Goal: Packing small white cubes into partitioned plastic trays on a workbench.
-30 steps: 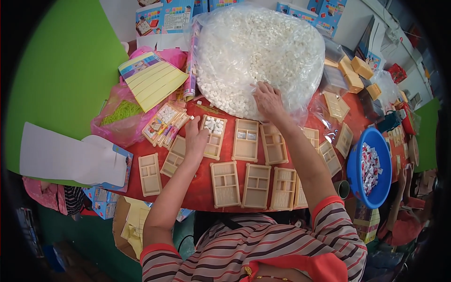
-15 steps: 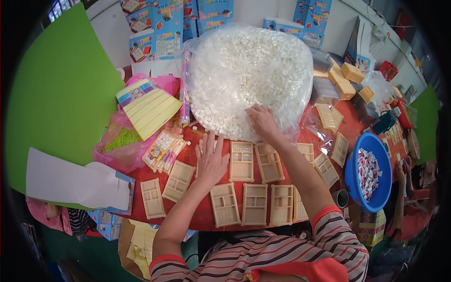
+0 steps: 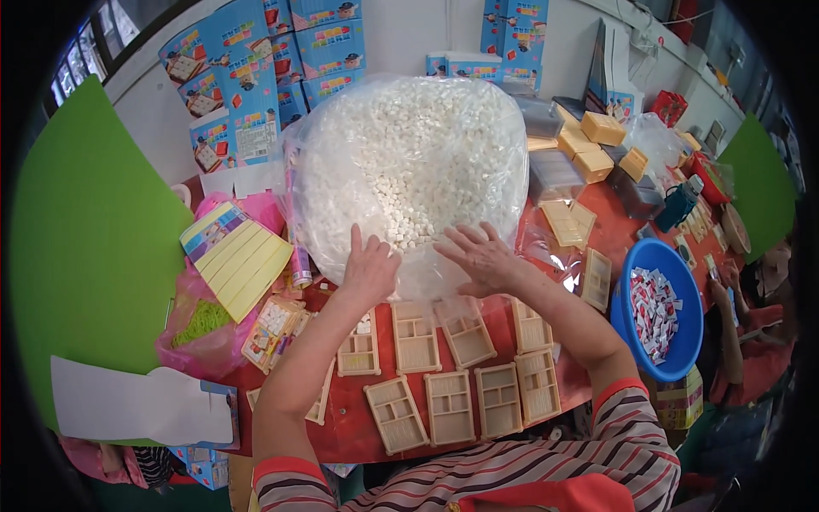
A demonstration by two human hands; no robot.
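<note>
i'm looking down over both forearms at a red table [image 3: 358,431] crowded with tan plastic trays [image 3: 450,406], each divided into small compartments, lying flat in roughly 2 rows. straight ahead sits a big clear bag of small white pieces [image 3: 409,162], bulging and slumped on the table's far side, its lower edge coming down right above the upper row of trays. my left hand [image 3: 368,271] rests flat on the bag's lower front, fingers spread and extended, not closed around anything; my right hand [image 3: 480,258] lies on the same lower edge just to the right, fingers also splayed and loose, pressing on the plastic rather than gripping it. the 2 hands are near each other, both touching the bag, so the bag lies directly ahead of and under the fingertips, and its broad bulk rises away from me; neither hand is clearly nearer, though the right one reaches a bit further across. i can't tell whether any white piece is pinched under either palm. to the left lies a yellow ribbed sheet [image 3: 239,260] on pink bags, with a white card [image 3: 136,401] nearer me. to the right a blue basin [image 3: 627,328] holds small red and white packets, and another person's hand [image 3: 732,275] shows beyond it. colourful boxes [image 3: 247,94] stand stacked along the wall.
</note>
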